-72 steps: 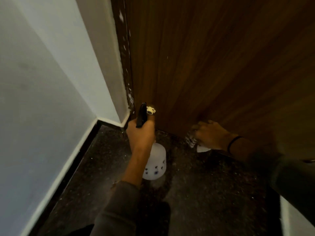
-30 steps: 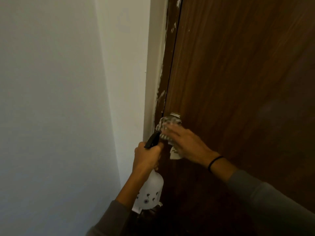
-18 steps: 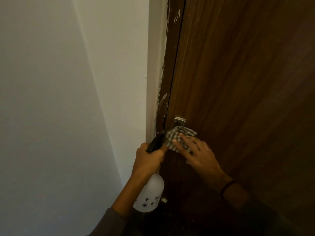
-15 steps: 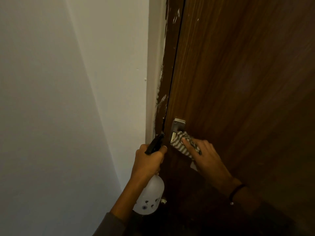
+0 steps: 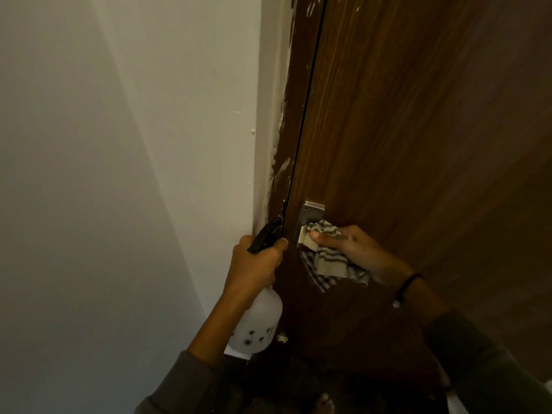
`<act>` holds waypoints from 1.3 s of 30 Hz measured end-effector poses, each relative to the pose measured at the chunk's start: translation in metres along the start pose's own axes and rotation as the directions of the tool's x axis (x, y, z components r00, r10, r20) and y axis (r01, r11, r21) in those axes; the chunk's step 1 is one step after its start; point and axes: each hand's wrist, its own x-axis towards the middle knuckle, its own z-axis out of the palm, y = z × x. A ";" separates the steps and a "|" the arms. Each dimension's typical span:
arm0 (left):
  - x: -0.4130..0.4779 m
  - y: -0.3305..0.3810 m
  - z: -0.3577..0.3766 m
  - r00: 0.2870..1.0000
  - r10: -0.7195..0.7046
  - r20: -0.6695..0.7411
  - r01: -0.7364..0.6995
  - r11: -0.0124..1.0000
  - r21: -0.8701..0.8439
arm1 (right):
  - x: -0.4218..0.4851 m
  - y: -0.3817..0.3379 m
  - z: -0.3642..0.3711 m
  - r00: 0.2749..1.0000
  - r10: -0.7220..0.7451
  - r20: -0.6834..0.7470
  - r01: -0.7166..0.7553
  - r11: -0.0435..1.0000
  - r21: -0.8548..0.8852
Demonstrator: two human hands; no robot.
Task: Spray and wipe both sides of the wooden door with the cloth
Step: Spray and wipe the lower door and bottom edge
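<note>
The striped grey cloth (image 5: 328, 264) is now pinched over the silver metal handle (image 5: 310, 213) by the right grip (image 5: 358, 252), the white plastic spray bottle (image 5: 257, 321) clasped in the left grip (image 5: 254, 264); hardware is being wiped.

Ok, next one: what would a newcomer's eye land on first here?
Low centre, the right hand grips a striped cloth against the metal fitting at the left edge of the dark wooden door. Just left of it, the left hand holds a white spray bottle. White paint smears run up the door frame above.
</note>
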 end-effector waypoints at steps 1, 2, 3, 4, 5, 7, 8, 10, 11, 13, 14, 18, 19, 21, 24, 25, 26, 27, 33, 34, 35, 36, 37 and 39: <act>0.000 0.001 0.001 1.000 0.003 -0.005 -0.003 1.000 0.001 | -0.002 0.000 0.000 1.000 0.002 0.007 -0.002 0.999 0.035; 0.000 0.003 0.001 1.000 0.006 -0.011 -0.006 1.000 -0.001 | -0.003 0.002 -0.001 1.000 -0.017 -0.006 0.018 0.999 0.042; 0.000 0.004 0.001 1.000 0.008 -0.014 -0.008 1.000 -0.001 | -0.004 0.005 0.000 0.997 -0.064 -0.043 0.065 0.998 0.007; -0.001 0.005 0.001 1.000 0.007 -0.012 -0.007 1.000 0.005 | -0.005 0.010 0.002 0.984 -0.151 -0.100 0.141 0.985 -0.100; 0.000 0.006 0.000 1.000 0.008 -0.007 -0.008 1.000 0.012 | -0.007 0.014 0.002 0.950 -0.271 -0.155 0.223 0.937 -0.268; 0.001 0.005 -0.002 1.000 0.019 0.004 -0.019 1.000 0.025 | -0.014 0.024 0.005 0.835 -0.514 -0.197 0.328 0.752 -0.571; 0.001 0.005 -0.002 1.000 0.028 0.012 -0.028 0.999 0.033 | -0.018 0.027 0.006 0.763 -0.609 -0.217 0.347 0.669 -0.658; 0.000 0.006 -0.003 0.999 0.045 0.021 -0.046 0.998 0.048 | -0.027 0.021 0.007 0.541 -0.803 -0.249 0.392 0.503 -0.771; 0.000 0.006 -0.004 0.998 0.052 0.022 -0.054 0.997 0.058 | -0.030 0.011 0.009 0.419 -0.882 -0.216 0.398 0.392 -0.829; -0.002 0.006 -0.006 0.997 0.074 0.021 -0.076 0.993 0.088 | -0.028 -0.013 0.014 0.323 -0.943 -0.082 0.347 0.198 -0.917; -0.003 0.006 -0.007 0.996 0.084 0.018 -0.085 0.991 0.101 | -0.019 -0.019 0.016 0.368 -0.930 -0.011 0.283 0.123 -0.951; -0.007 0.004 -0.012 0.993 0.117 0.018 -0.118 0.987 0.108 | 0.019 0.009 0.031 0.661 -0.722 0.204 0.133 -0.155 -0.979; -0.008 0.004 -0.013 0.992 0.124 0.016 -0.125 0.985 0.119 | 0.023 0.016 0.031 0.684 -0.685 0.251 0.153 -0.201 -0.968; -0.008 0.004 -0.015 0.991 0.132 0.000 -0.131 0.984 0.120 | 0.032 0.017 0.029 0.669 -0.645 0.370 0.211 -0.313 -0.926; -0.010 0.006 -0.014 0.990 0.139 -0.012 -0.136 0.981 0.136 | 0.040 -0.005 0.046 0.711 -0.488 0.507 0.244 -0.505 -0.828; -0.009 0.007 -0.013 0.990 0.140 -0.019 -0.136 0.981 0.141 | 0.043 -0.013 0.058 0.760 -0.389 0.520 0.246 -0.569 -0.785; -0.010 0.008 -0.012 0.990 0.140 -0.025 -0.135 0.980 0.146 | 0.046 -0.019 0.070 0.806 -0.275 0.524 0.262 -0.627 -0.733; -0.010 0.009 -0.012 0.989 0.143 -0.029 -0.137 0.978 0.154 | 0.047 -0.024 0.080 0.832 -0.189 0.521 0.268 -0.686 -0.676; -0.014 0.016 -0.015 0.986 0.165 -0.005 -0.162 0.976 0.142 | 0.043 -0.021 0.055 0.716 -0.406 0.568 0.293 -0.564 -0.772; -0.015 0.016 -0.016 0.986 0.170 0.002 -0.168 0.975 0.145 | 0.043 -0.010 0.040 0.653 -0.520 0.551 0.284 -0.506 -0.814; -0.014 0.016 -0.017 0.985 0.173 0.005 -0.172 0.974 0.147 | 0.040 0.000 0.027 0.581 -0.629 0.517 0.273 -0.447 -0.852; -0.014 0.015 -0.018 0.985 0.173 0.005 -0.172 0.974 0.150 | 0.036 0.010 0.019 0.523 -0.714 0.466 0.265 -0.383 -0.885; -0.013 0.014 -0.018 0.985 0.171 0.004 -0.170 0.974 0.147 | 0.031 0.019 0.016 0.485 -0.775 0.405 0.260 -0.314 -0.913; -0.013 0.013 -0.019 0.986 0.167 0.010 -0.167 0.975 0.145 | 0.021 0.030 0.022 0.444 -0.867 0.226 0.242 -0.127 -0.962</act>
